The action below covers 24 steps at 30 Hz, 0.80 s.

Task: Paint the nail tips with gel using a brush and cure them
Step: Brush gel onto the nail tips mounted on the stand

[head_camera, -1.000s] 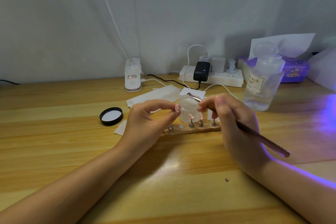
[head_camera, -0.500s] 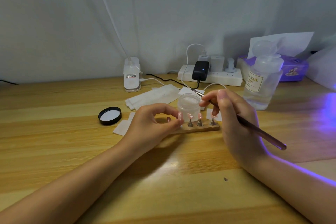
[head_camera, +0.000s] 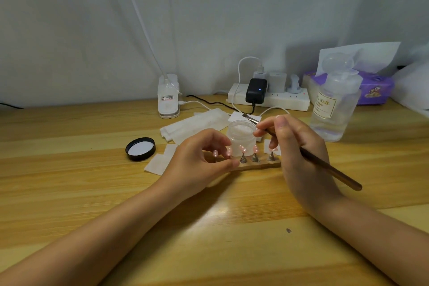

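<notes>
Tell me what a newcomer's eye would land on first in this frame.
Mid-table, the right hand holds a brush, its tip over an open jar. In front of the jar stands a row of pink nail tips on a holder, the left hand at its left end. The black lid lies further left, and a clear bottle stands at right.

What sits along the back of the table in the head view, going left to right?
White lamp base → power strip with a black adapter plugged in → clear pump bottle → purple tissue pack.
</notes>
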{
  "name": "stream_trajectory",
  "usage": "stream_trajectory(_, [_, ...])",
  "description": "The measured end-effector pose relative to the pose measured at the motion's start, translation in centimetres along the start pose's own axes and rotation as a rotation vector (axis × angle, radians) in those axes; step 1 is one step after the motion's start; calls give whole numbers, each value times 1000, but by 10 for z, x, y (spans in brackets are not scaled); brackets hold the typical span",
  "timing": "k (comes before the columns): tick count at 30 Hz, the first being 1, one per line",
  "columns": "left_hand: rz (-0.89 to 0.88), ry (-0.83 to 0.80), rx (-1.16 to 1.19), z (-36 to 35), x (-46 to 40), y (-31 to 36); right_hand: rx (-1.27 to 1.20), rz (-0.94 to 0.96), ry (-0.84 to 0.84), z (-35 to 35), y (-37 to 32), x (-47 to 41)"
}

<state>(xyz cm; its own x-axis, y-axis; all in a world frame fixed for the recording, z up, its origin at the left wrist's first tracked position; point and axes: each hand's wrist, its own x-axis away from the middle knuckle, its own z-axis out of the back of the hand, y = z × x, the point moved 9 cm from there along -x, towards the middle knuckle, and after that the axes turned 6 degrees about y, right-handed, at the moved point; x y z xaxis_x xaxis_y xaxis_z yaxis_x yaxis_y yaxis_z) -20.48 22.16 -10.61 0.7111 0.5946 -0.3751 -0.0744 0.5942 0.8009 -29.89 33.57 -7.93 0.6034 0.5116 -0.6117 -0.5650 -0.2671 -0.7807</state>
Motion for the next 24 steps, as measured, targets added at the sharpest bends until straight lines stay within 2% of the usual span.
stream_trajectory(8, [-10, -52, -115, -3, 1, -2, -13, 1, 4, 1, 2, 0])
stream_trajectory(16, [53, -205, -228, 1, -3, -2, -37, -13, -10, -1, 1, 0])
stream_trajectory(24, [28, -71, -231, -2, 0, 1, -28, -18, -16, -1, 3, 0])
